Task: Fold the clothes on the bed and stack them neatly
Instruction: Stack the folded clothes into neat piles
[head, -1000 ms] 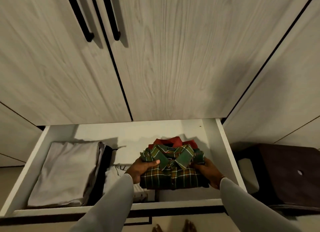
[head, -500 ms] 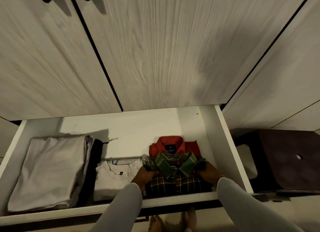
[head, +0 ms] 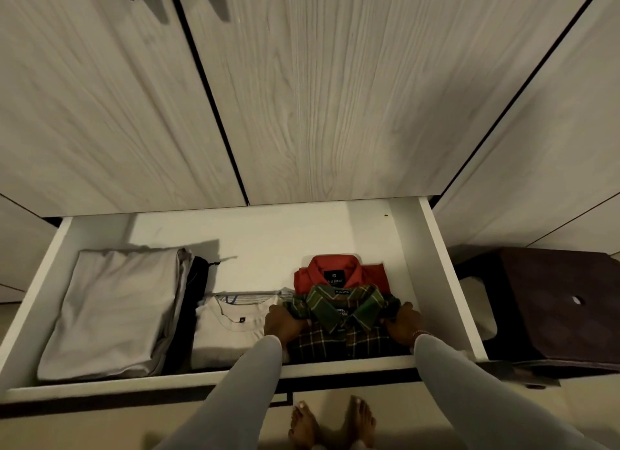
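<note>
A white drawer [head: 436, 258] stands pulled out below the pale wooden wardrobe doors [head: 302, 97]. At its left end lies a folded grey sheet [head: 114, 312], with something dark tucked just beside it. In the middle of the front edge sits a folded white shirt [head: 231, 328]. At the right end a folded red shirt [head: 339, 275] lies toward the back, and a folded green plaid shirt [head: 342, 325] overlaps its front edge. The left hand [head: 285, 325] grips the plaid shirt's left side and the right hand [head: 402, 323] grips its right side, fingers curled round the folds. To set it down well, I judge both sides should go down level, the collar square with the red one beneath, and the fingers slid out sideways so the folds stay flat and clear of the drawer's right wall.
</note>
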